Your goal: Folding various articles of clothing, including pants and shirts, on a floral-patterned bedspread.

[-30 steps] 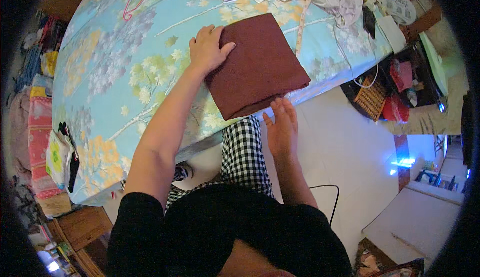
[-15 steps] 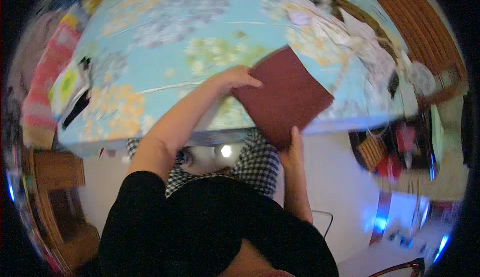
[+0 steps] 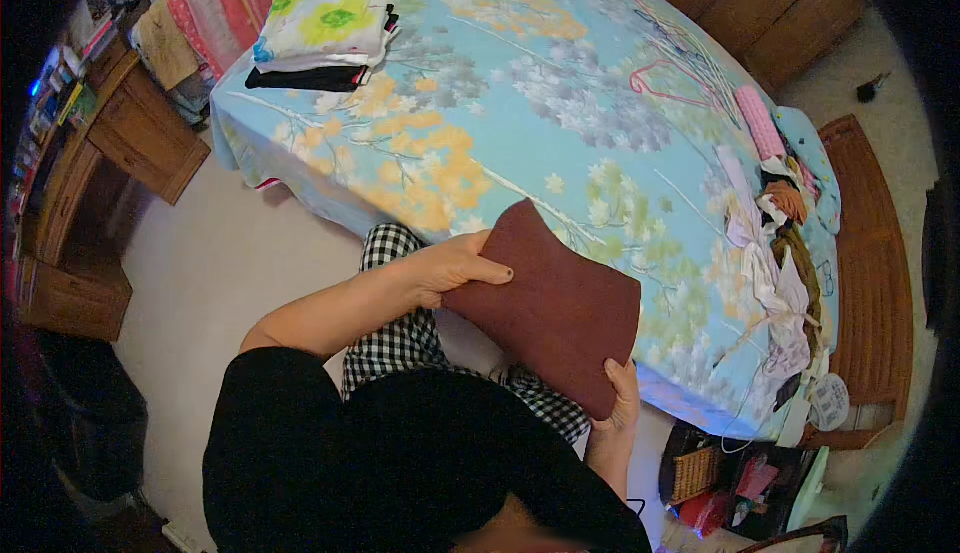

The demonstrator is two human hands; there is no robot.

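Note:
A flat, folded maroon cloth (image 3: 560,305) is held up in front of me, over the near edge of the bed. My left hand (image 3: 458,267) grips its left corner, thumb on top and fingers underneath. On the lower right corner, my right hand (image 3: 618,395) is closed with its thumb on the upper face. The cloth bends slightly between the two hands. On the far left of the bed lies a stack of folded clothes (image 3: 325,31), white with green print above black pieces.
A blue floral sheet covers the bed (image 3: 500,168). Loose crumpled clothes (image 3: 780,273) line its right side, near a pink hanger (image 3: 668,88) and other hangers. A basket (image 3: 695,475) stands at lower right. Wooden furniture (image 3: 150,133) is on the left.
The view has swung left, so the folded stack shows fully. Both hands still hold the maroon cloth, which now sits lower in view and bows more.

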